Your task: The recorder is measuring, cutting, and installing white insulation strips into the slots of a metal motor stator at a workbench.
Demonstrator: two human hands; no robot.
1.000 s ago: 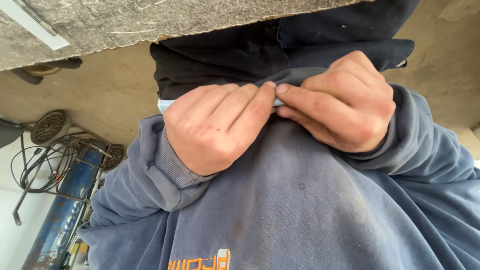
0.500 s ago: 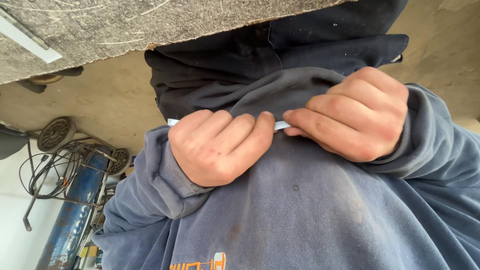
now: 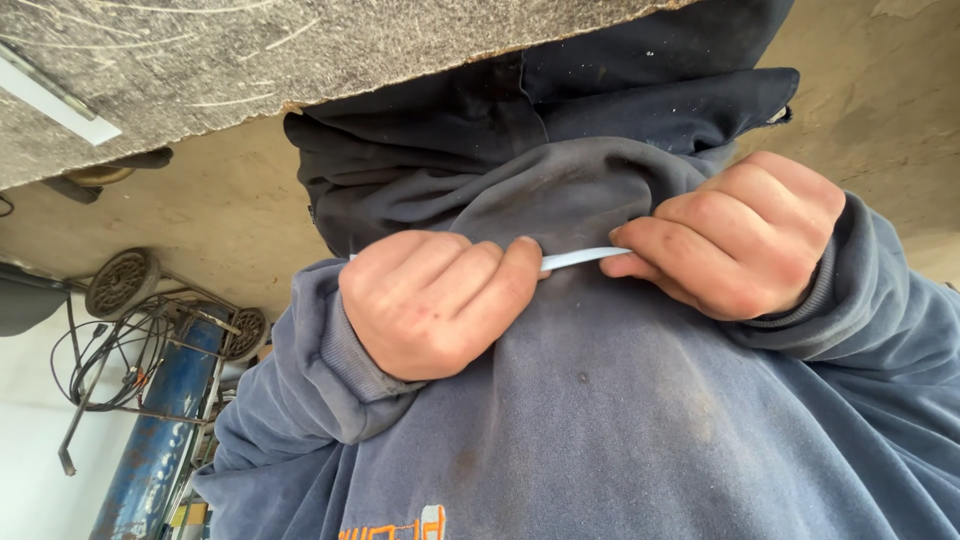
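1. Up against the chest, both fists sit on the blue-grey sweatshirt (image 3: 620, 420), and they've drifted apart since a moment ago.
2. Left hand (image 3: 435, 300) is curled tight, fingers closed on one end of a pale blue strip (image 3: 585, 258).
3. Right hand (image 3: 735, 235) pinches the other end, knuckles bunched.
4. More of that strip shows between them now, so it's being drawn out taut, possibly a cord or band; hard to tell.
5. Containers? None holding anything in view; only a blue cylinder (image 3: 160, 440) on a wheeled cart (image 3: 125, 285) beside the person.

Hands farther apart, pale strip (image 3: 585, 259) longer.
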